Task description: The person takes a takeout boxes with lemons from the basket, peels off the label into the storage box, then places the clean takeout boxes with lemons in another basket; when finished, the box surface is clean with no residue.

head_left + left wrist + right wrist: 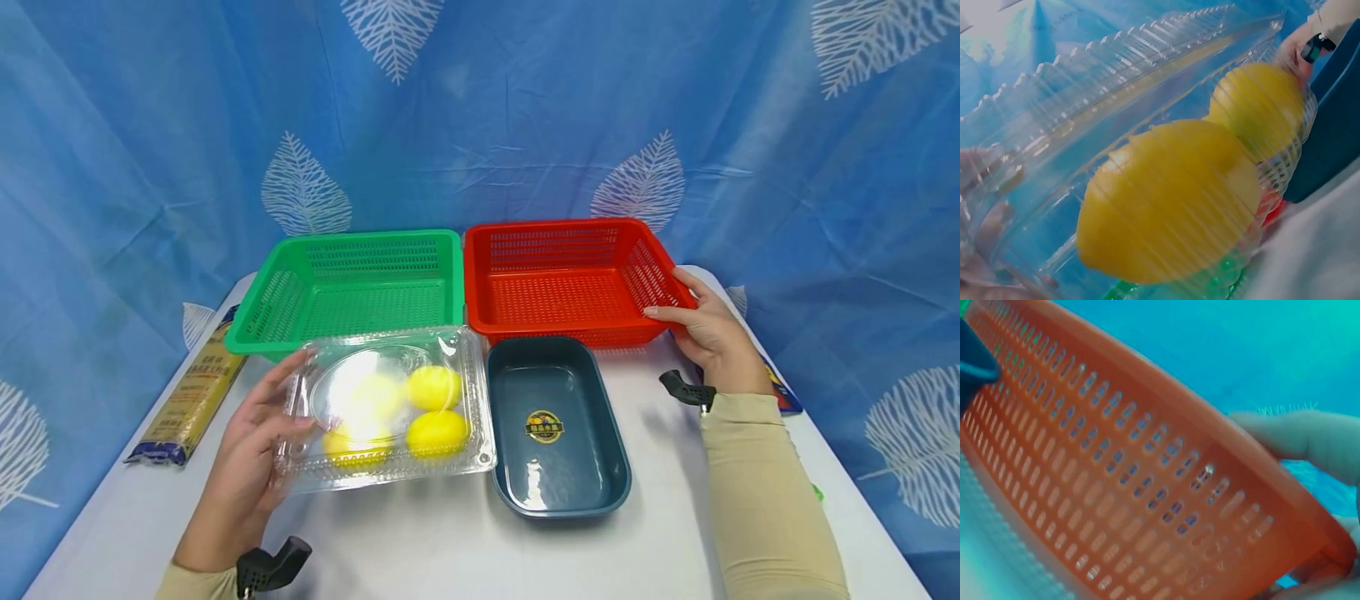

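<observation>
My left hand (243, 458) holds a clear plastic clamshell box (401, 404) by its left side, thumb on top. Several yellow lemons (437, 433) lie inside it. The box is tilted and raised over the table, overlapping the front rim of the green basket in the head view. Up close in the left wrist view, two lemons (1169, 200) show through the ribbed plastic wall. My right hand (712, 337) grips the red basket (570, 331) at its front right corner, thumb over the rim. The basket's slotted wall (1135, 444) fills much of the right wrist view.
The green basket (345, 236) stands at the back left, beside the red one. A dark blue tray (555, 467) with a gold label sits in front of them. A yellow-and-blue packet (195, 387) lies at the left edge; another colourful packet (783, 390) is partly hidden behind my right arm.
</observation>
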Demonstrator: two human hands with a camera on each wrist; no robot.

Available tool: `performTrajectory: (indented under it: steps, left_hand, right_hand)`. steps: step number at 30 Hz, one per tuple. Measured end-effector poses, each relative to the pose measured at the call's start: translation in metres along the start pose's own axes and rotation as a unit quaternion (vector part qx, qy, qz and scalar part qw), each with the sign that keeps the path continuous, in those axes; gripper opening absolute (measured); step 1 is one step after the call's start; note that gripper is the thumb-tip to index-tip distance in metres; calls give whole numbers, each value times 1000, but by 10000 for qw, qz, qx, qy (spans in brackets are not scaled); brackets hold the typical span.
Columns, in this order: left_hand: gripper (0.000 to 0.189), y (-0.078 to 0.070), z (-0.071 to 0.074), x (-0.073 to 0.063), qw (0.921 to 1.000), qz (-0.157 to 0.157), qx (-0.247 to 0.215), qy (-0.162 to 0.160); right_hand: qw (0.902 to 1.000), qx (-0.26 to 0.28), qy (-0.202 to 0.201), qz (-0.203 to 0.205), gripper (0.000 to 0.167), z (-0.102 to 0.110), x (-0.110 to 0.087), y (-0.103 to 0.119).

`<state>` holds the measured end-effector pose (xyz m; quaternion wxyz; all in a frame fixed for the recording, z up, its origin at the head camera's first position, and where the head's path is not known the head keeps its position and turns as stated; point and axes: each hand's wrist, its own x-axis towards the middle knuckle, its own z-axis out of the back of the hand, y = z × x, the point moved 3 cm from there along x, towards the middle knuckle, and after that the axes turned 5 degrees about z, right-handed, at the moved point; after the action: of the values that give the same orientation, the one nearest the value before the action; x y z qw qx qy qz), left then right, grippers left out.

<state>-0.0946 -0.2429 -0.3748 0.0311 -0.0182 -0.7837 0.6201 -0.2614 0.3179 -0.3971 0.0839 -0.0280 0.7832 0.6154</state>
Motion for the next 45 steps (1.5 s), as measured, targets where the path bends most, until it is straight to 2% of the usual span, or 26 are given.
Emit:
performTrajectory:
  steps: [3, 8, 12, 16, 19, 25, 31, 36, 40, 45]
  left_hand:
    - [70, -3, -4, 8, 9998, -174, 103, 34]
    - [66, -12, -11, 20, 9996, 1, 278, -69]
    - [65, -19, -18, 32, 9998, -6, 177, 29]
    - [65, -24, -27, 45, 9996, -115, -192, 187]
    - [65, -27, -33, 54, 9986, -155, -425, 270]
    - [66, -35, -46, 73, 9974, -269, -574, 348]
    - [65, -42, -58, 95, 9974, -327, -609, 189]
    - [66, -42, -76, 118, 9941, -361, -1018, 107]
    - [66, -37, -96, 137, 9957, -298, -871, -68]
    - [66, -30, -119, 156, 9941, -212, -1053, -162]
  right_hand:
    - [9999, -104, 106, 33, 101, 1, 1, -2]
    - [9999, -18, 29, 161, 99, 6, 3, -7]
    - [9982, 404, 28, 450, 95, 8, 7, -12]
    - [9937, 818, 155, 748, 93, 7, 10, -17]
    - [9921, 885, 171, 871, 93, 6, 12, -19]
    - [9923, 814, 67, 927, 92, 6, 12, -21]
    - [9919, 889, 15, 906, 91, 7, 11, -23]
    - [9916, 938, 11, 895, 90, 11, 11, -24]
    - [9905, 955, 42, 991, 90, 10, 12, -24]
    - [9896, 969, 35, 1065, 91, 7, 13, -25]
